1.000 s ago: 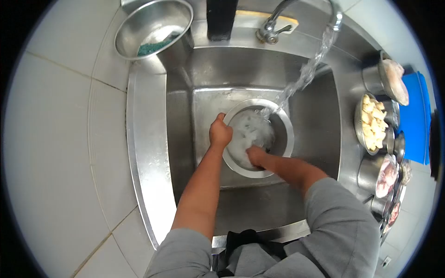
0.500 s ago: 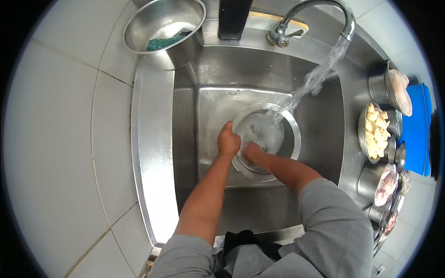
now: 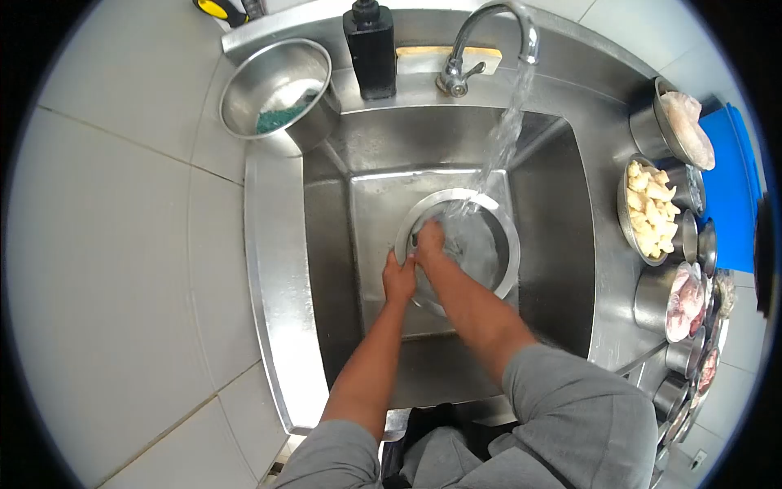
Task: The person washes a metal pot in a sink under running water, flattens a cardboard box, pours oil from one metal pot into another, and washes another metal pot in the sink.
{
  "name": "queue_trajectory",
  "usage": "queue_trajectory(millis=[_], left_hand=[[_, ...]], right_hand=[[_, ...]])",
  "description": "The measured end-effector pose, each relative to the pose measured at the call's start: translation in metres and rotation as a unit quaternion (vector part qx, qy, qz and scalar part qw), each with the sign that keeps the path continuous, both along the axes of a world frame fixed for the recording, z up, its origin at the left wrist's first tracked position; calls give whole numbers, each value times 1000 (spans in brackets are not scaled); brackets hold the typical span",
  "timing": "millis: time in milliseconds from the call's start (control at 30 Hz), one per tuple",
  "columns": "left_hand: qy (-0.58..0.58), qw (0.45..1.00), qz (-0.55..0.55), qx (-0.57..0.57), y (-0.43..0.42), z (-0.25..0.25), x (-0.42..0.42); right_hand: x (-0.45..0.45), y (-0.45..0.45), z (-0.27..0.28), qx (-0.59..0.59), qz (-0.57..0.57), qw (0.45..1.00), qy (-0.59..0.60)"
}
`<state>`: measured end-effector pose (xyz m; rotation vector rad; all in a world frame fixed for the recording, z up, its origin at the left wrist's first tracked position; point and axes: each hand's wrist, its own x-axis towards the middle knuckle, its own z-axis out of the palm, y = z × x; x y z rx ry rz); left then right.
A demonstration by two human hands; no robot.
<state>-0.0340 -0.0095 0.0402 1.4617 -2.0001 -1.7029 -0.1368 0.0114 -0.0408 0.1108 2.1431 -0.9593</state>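
A round metal bowl (image 3: 507, 281) sits in the steel sink (image 3: 383, 212), partly filled with cloudy water. From the curved faucet (image 3: 529, 45) a stream runs into the bowl near its far rim. My left hand (image 3: 398, 279) is closed on the bowl's left rim, thumb and a finger showing at the edge. Inside the bowl, against its left inner wall, is my right hand (image 3: 429, 239), fingers bent down with something small and dark beside them. What that hand holds, if anything, is hidden.
A metal pot (image 3: 314, 118) with green scrubbing material stands at the sink's back left corner. Beside it is a black bottle (image 3: 372, 57). Along the right counter are a bowl of pale yellow pieces (image 3: 652, 212), containers of meat (image 3: 684, 306) and a blue object (image 3: 729, 187).
My right hand has moved from the lower part of the bowl up to its left inner wall. My left hand has slid lower along the rim. The view has shifted, showing the whole bottle.
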Motion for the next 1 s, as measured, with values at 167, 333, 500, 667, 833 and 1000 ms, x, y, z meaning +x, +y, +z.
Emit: queue_trajectory(millis=[167, 333, 500, 667, 833, 1000], left_hand=[[23, 942, 124, 311, -17, -15, 5], [-59, 971, -165, -162, -64, -11, -18], [-68, 935, -310, -159, -66, -4, -55], [-84, 952, -254, -148, -67, -4, -40], [-1, 980, -116, -161, -43, -11, -34], [-39, 973, -144, -175, -45, -13, -27]], right_hand=[[40, 19, 67, -88, -26, 990, 110], [1, 153, 154, 31, 610, 788, 81], [-115, 78, 138, 113, 824, 232, 505], [-83, 89, 112, 329, 853, 290, 282], [3, 144, -107, 106, 668, 706, 208], [-55, 52, -111, 61, 257, 965, -2]])
